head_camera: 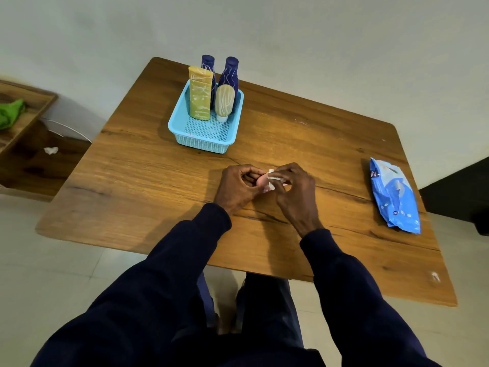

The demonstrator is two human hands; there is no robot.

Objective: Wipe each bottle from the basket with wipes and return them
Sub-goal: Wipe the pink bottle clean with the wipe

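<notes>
Wiping a pink bottle point(260, 181) at the bench point(148, 186)
The left hand point(238, 188) curls its fingers round it; the right hand point(295, 193) pinches a white wipe point(274, 178) against it with its fingers.

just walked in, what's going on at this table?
A person is wiping one item over the table. The left hand holds a pink bottle, mostly hidden by the fingers, while the right hand pinches a white wipe against it. Two dark blue bottles, a yellow tube and a beige bottle stand in the blue basket beyond. The wipes pack lies to the right.
</notes>
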